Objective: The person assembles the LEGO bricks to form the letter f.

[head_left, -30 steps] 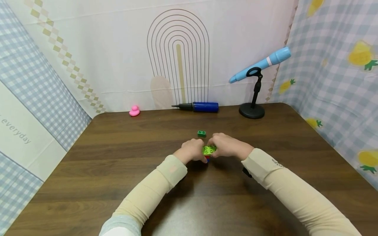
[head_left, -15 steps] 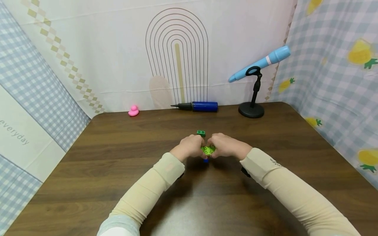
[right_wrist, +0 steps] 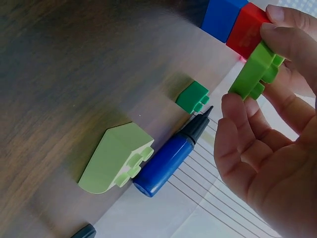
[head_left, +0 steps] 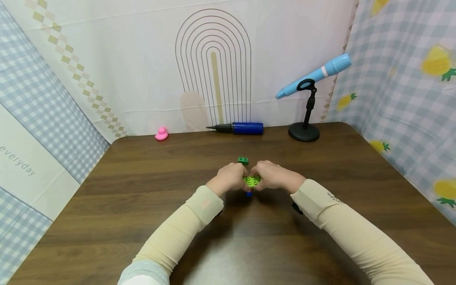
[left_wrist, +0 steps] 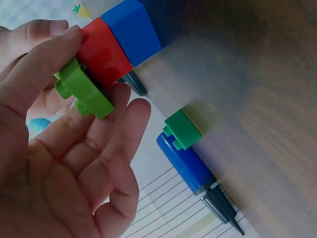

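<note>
Both hands hold a small stack of toy building bricks at the middle of the table. Blue is at the bottom, red above it, and a lime green brick with studs on top. In the left wrist view the lime brick sits slightly angled on the red one. My left hand pinches the stack from the left, its thumb by the red and lime bricks and fingertips at the lime edge. From the right, my right hand pinches the same stack in the same way.
A small dark green brick stands just beyond the hands. A pale green curved brick shows in the right wrist view. Along the back are a pink duck, a blue hand pump and a black stand with a light blue toy microphone.
The left hand has shifted slightly away from the body, and its thumb now covers more of the red brick in the head view. The right hand stays nearly in place.
</note>
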A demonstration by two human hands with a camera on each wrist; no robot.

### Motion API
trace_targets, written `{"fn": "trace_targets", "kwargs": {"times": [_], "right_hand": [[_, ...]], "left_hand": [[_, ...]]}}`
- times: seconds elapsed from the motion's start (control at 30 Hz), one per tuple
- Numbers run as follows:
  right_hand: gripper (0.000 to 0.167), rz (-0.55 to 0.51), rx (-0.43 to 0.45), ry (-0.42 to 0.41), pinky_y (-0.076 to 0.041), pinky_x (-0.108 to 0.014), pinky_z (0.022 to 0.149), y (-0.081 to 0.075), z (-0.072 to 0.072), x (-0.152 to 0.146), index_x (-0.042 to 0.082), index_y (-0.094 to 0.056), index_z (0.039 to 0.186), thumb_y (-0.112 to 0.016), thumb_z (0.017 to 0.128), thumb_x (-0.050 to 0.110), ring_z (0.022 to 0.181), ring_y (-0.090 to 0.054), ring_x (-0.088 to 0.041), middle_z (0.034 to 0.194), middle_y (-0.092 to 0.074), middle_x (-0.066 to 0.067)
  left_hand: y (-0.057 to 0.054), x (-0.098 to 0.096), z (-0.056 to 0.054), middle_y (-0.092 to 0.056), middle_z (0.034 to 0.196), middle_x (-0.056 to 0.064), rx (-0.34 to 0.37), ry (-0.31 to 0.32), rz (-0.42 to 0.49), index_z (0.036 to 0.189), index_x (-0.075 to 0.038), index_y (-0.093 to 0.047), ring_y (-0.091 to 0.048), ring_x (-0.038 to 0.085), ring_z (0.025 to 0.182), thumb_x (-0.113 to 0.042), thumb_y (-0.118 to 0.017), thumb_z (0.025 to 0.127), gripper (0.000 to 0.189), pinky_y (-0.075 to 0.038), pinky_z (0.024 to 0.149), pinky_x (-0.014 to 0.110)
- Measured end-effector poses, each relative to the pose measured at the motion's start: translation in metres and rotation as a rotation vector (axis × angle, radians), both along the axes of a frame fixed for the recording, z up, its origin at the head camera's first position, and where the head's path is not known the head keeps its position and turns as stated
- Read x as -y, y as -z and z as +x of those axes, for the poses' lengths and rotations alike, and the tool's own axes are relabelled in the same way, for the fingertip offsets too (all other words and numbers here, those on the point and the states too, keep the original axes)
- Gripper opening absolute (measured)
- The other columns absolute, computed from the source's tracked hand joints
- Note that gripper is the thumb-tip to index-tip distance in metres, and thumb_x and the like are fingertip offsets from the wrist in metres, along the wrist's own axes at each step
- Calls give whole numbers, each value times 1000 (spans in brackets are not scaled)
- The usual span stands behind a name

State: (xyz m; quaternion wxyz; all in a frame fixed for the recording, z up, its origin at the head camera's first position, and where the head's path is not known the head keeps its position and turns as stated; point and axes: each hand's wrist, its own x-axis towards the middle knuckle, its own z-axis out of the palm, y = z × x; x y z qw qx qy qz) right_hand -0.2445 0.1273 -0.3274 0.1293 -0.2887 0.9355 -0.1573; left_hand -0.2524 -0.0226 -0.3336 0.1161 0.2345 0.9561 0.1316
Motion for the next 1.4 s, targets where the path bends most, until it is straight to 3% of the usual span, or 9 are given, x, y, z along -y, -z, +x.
{"fn": "trace_targets", "kwargs": {"times": [0.53,0.77,1.07,1.4], "right_hand": [[31,31,-31,-5,-39,-29,63,3,-2,5,6,-62,100,-69,74,21,75,-45,-17,85,-50,-2],[40,-12,-28,61,-42,-33,72,-3,-4,0,4,-60,107,-62,80,34,83,-50,-16,91,-53,-3],[34,-20,-60,62,-42,-36,75,-6,-14,-10,2,-60,107,-57,84,27,87,-51,-22,96,-54,-7],[25,19,-112,98,-42,-35,70,-4,-31,-8,4,-62,104,-57,85,20,80,-51,-18,88,-54,-4]], "left_hand": [[-2,3,3,-55,69,-6,-20,-33,-57,74,-18,-64,-50,12,63,-32,-77,63,22,-40,51,28],[2,17,-1,-55,68,-6,-18,-40,-43,77,-15,-66,-50,13,63,-30,-78,62,24,-41,55,28],[4,39,-4,-56,68,-5,-25,-73,-20,80,-12,-67,-48,14,63,-26,-78,62,26,-40,59,28],[0,35,-4,-56,70,-5,-41,-75,-49,83,-13,-68,-50,14,64,-28,-78,62,28,-40,58,28]]}}
